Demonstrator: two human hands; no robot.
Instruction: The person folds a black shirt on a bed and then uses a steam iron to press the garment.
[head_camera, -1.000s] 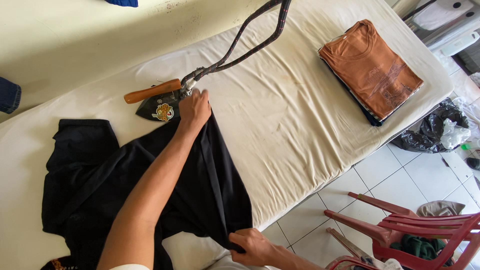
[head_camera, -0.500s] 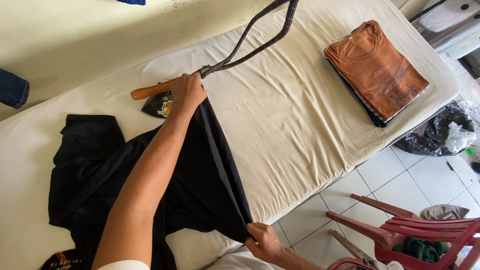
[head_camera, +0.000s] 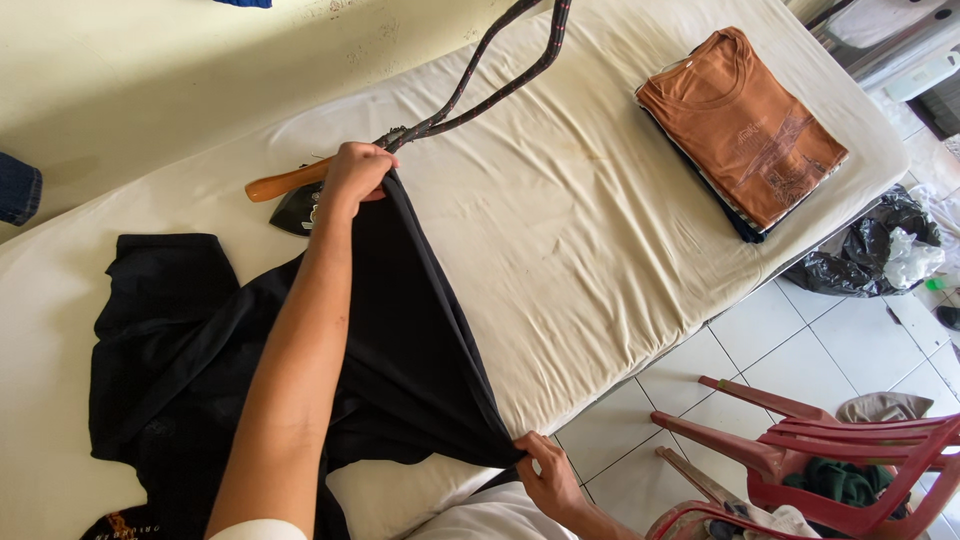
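A black garment (head_camera: 400, 330) lies spread on the cream padded ironing table (head_camera: 600, 230). My left hand (head_camera: 355, 172) pinches its far edge and holds it raised just above a dark iron (head_camera: 290, 208) with a wooden handle. My right hand (head_camera: 548, 478) grips the garment's near corner at the table's front edge. The fabric edge runs taut and straight between both hands. The iron's braided cord (head_camera: 480, 80) rises from behind my left hand towards the top of the view.
A stack of folded shirts, an orange one on top (head_camera: 740, 120), sits at the table's far right end. Red plastic chairs (head_camera: 800, 460) with clothes on them stand on the tiled floor, near a black plastic bag (head_camera: 860, 260).
My left hand has lifted the garment's far edge up over the iron. My right hand has pulled the near corner rightwards, so the edge now runs taut.
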